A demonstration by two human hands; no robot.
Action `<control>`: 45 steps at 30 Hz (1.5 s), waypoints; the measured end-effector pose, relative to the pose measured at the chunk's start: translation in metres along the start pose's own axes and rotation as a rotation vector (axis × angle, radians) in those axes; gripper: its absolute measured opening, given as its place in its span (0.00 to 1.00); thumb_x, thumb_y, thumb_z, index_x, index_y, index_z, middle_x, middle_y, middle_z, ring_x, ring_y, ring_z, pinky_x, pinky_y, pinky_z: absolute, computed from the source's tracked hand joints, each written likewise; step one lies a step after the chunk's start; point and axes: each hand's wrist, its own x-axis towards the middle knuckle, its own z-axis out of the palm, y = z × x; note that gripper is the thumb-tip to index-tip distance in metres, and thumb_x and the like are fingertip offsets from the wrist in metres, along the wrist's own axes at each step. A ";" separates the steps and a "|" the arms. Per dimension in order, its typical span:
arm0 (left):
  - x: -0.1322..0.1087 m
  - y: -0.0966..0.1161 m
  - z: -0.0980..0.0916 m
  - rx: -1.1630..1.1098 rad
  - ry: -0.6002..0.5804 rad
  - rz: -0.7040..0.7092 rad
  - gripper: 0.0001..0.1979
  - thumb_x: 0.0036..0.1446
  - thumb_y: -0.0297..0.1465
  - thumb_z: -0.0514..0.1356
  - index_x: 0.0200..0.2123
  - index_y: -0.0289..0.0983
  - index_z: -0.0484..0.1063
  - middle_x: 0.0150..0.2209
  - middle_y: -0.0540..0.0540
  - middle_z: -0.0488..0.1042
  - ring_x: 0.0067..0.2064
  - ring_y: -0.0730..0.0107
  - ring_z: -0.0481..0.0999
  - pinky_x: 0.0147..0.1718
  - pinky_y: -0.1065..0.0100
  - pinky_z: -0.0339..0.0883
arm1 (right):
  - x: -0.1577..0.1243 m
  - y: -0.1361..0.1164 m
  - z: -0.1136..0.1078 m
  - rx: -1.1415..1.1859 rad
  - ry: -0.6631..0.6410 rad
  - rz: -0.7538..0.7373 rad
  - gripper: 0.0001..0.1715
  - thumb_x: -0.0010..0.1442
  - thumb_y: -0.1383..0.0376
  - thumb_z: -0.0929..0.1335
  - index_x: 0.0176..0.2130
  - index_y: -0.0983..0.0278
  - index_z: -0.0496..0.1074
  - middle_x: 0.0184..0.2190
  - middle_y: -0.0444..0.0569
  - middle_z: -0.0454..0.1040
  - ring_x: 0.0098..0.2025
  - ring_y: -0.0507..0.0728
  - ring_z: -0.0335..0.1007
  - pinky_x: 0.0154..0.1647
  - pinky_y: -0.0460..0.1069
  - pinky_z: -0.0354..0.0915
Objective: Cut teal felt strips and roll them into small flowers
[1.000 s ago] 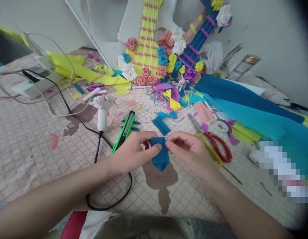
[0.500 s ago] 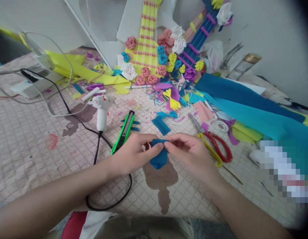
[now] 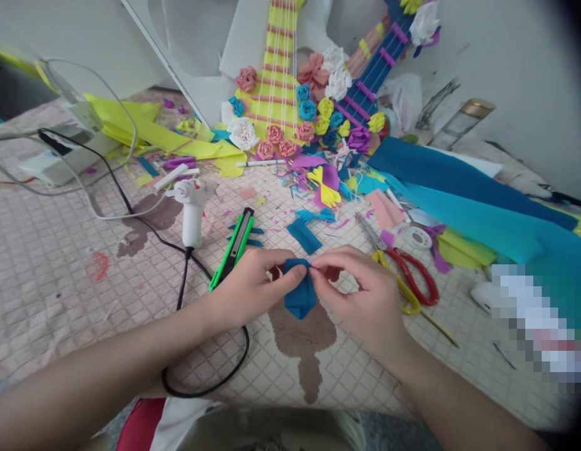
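Note:
A small piece of blue crepe paper (image 3: 300, 303) is held between my two hands over the table's near middle. My left hand (image 3: 260, 282) pinches it from the left, thumb lying across its front. From the other side, my right hand (image 3: 360, 282) grips the paper's upper right edge between thumb and fingertips. The fingers behind the paper are partly hidden. Just beyond my hands lies another blue paper strip (image 3: 304, 235). A green utility knife (image 3: 234, 247) rests close to my left hand, and scissors (image 3: 412, 275) with red and yellow handles lie beside my right.
A white glue gun (image 3: 193, 216) stands on the left, its black cord looping toward the near edge. Paper guitars, one yellow (image 3: 276, 88) and one blue (image 3: 365, 88), lean at the back among paper flowers. Blue crepe sheets (image 3: 464, 181) spread on the right.
The paper's top right edge has been drawn in and folded down slightly. My right hand has shifted a little, its fingers more bent; my left hand stays nearly in place.

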 end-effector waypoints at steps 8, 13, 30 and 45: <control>0.000 0.001 -0.001 -0.014 -0.002 0.009 0.13 0.59 0.32 0.52 0.26 0.33 0.70 0.23 0.51 0.67 0.26 0.75 0.65 0.26 0.74 0.60 | -0.002 0.000 0.002 -0.054 0.003 -0.113 0.10 0.56 0.73 0.65 0.33 0.60 0.74 0.29 0.46 0.74 0.31 0.53 0.71 0.32 0.49 0.69; 0.000 0.001 -0.001 -0.016 -0.001 0.012 0.14 0.59 0.32 0.51 0.25 0.33 0.68 0.22 0.51 0.66 0.26 0.75 0.64 0.25 0.73 0.60 | -0.001 0.000 0.001 -0.044 -0.013 -0.120 0.10 0.56 0.73 0.65 0.33 0.60 0.73 0.28 0.47 0.73 0.30 0.53 0.71 0.31 0.49 0.68; -0.001 0.003 -0.001 -0.002 -0.006 0.034 0.11 0.57 0.29 0.53 0.26 0.32 0.70 0.23 0.50 0.69 0.27 0.74 0.66 0.26 0.73 0.61 | 0.000 0.006 -0.002 0.286 -0.202 0.306 0.06 0.56 0.62 0.69 0.34 0.62 0.74 0.30 0.45 0.75 0.31 0.52 0.70 0.32 0.47 0.67; -0.001 0.003 -0.001 -0.015 -0.023 0.022 0.13 0.58 0.31 0.52 0.23 0.32 0.67 0.21 0.51 0.63 0.25 0.76 0.61 0.24 0.72 0.58 | 0.002 0.010 -0.005 0.499 -0.250 0.526 0.07 0.55 0.60 0.70 0.28 0.61 0.75 0.23 0.41 0.72 0.27 0.48 0.65 0.26 0.42 0.62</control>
